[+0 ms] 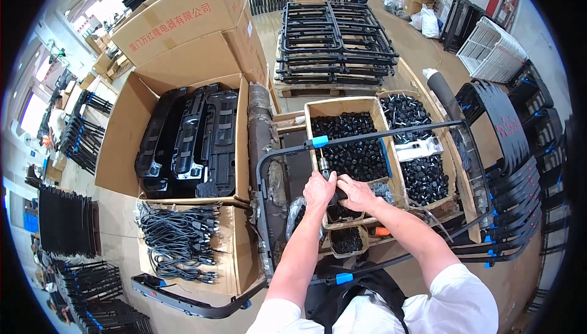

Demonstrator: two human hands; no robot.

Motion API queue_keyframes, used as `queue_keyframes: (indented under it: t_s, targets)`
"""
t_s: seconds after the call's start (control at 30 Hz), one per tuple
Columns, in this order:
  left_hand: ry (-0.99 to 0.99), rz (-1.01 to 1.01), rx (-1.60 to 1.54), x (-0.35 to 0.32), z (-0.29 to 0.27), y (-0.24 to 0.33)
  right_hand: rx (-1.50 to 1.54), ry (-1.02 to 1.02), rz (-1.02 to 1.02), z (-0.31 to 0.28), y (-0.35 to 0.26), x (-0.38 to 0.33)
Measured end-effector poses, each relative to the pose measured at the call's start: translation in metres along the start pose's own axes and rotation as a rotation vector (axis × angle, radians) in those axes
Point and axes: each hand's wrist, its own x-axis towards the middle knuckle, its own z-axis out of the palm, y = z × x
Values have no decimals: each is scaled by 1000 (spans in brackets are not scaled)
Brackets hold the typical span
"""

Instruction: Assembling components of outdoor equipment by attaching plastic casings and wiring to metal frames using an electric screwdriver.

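Observation:
Both my hands are closed around a dark power drill [324, 164] with a silver chuck, its tip pointing away from me. My left hand [318, 190] wraps the part just behind the chuck. Against it, my right hand [357, 194] grips the drill's dark body, which the fingers mostly hide. Around the hands lies a large black tubular frame [391, 130] with blue tape on its bars. Beyond the hands, a cardboard box [309, 111] holds many small black knob-like parts [354, 129]. A small tray of black screws [347, 240] sits nearer my body.
At left, an open carton [116, 144] holds black plastic housings [199, 132], with bundled black cables [177, 236] below. Stacked black frames [336, 44] stand on a pallet ahead. More curved frames [513, 199] lean at right. A wrapped roll [260, 114] lies beside the carton.

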Motion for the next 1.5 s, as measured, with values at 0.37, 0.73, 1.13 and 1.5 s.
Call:
queue_keyframes:
  t_s: [0.37,0.73,1.13,1.5]
  targets:
    - [80,35,45,-14,9,-5,-14,-2,7,2,-5,-13]
    - [58,22,-361,-141,24,-10,-104,168,-48,-12,-59,-140]
    - [116,-13,-592,-426,72,-98,77,133,-216,71,-136,-373]
    - [122,-274,-807,-462,123,-190,100,-214,-141,158,-144,-400]
